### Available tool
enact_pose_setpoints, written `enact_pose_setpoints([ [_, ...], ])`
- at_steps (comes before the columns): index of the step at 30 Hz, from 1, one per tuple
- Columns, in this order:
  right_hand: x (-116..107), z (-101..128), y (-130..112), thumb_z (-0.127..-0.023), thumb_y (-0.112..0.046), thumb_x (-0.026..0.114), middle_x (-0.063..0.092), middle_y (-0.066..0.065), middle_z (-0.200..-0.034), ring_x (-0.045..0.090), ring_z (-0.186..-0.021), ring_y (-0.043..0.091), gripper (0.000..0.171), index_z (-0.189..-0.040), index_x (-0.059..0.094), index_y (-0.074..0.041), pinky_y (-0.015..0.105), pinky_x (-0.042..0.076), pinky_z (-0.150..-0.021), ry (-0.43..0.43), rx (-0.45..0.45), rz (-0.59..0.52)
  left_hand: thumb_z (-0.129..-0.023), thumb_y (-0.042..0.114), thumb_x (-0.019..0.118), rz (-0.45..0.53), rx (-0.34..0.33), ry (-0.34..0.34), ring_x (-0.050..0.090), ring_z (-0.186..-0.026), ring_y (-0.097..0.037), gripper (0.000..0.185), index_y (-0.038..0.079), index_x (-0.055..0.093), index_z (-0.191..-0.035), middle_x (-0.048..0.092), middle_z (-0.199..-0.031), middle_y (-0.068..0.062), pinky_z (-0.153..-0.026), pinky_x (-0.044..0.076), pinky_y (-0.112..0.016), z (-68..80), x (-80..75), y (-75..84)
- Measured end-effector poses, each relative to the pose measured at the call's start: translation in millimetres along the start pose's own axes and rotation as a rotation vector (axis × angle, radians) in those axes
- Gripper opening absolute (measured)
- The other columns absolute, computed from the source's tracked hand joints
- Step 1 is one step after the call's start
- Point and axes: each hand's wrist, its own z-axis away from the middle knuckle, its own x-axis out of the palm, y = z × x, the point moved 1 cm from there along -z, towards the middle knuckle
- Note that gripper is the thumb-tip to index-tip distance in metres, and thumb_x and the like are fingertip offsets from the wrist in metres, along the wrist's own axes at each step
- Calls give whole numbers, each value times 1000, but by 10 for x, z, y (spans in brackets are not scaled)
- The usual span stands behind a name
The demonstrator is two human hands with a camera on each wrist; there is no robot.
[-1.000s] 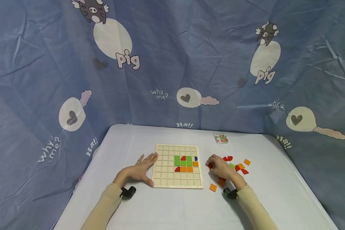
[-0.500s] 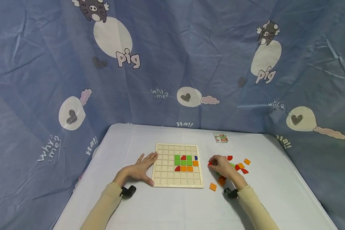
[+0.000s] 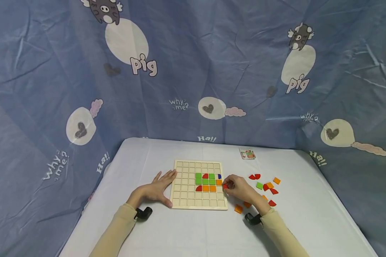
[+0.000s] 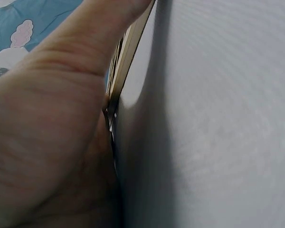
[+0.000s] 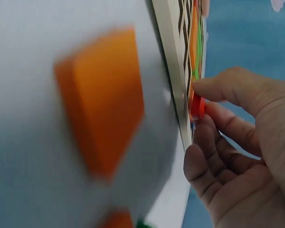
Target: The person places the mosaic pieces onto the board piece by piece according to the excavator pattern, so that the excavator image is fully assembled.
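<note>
Right hand [image 3: 241, 189] pinches a red piece [image 3: 225, 186] at the board's [image 3: 197, 203] right edge, just right of the orange row, empty cells lying left of the grip; left hand [image 3: 157, 189] lies flat, fingers straight, against the board's left edge.

The right hand [image 3: 241, 189] moves left, away from the scattered coloured pieces [image 3: 265, 185] on the bench, and now sits at the right edge of the wooden grid board [image 3: 183, 192]. Its fingers [image 5: 218, 90] pinch a red piece [image 3: 225, 186] over that edge. The green piece [image 3: 259, 185], earlier covered by the hand, is now uncovered.
</note>
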Motion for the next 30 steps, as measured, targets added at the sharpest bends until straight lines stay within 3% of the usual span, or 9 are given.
enact_pose_setpoints([
  [7, 102, -18, -81, -83, -15, 76, 62, -4, -93, 55, -80, 9, 20, -101, 68, -11, 20, 51, -70, -64, -79, 34, -62, 61, 82, -19, -13, -14, -6, -151, -27, 134, 7, 3, -155, -4, -164, -8, -119, -13, -56, -31, 16, -8],
  [16, 89, -66, -97, -82, -14, 77, 62, -4, -90, 55, -80, 12, 22, -101, 66, -11, 20, 51, -71, -87, -38, -19, -61, 60, 83, -11, -13, -8, -6, -151, -27, 134, 6, 3, -155, -4, -164, -8, -118, -14, -56, -25, 12, -22],
  [24, 117, -81, -107, -80, -14, 79, 64, -4, -88, 56, -78, 11, 20, -96, 67, -10, 20, 52, -69, -63, -16, -28, -62, 59, 82, -11, -9, -17, -7, -151, -27, 133, 8, 2, -155, -5, -164, -7, -118, -13, -56, -28, 19, -21],
  [30, 131, -65, -130, -81, -14, 78, 64, -4, -89, 57, -78, 9, 19, -96, 68, -10, 20, 52, -68, -43, -57, -20, -62, 57, 84, -3, -1, -3, -4, -151, -31, 133, 4, 4, -155, -3, -164, -12, -118, -12, -59, -11, 11, -7],
])
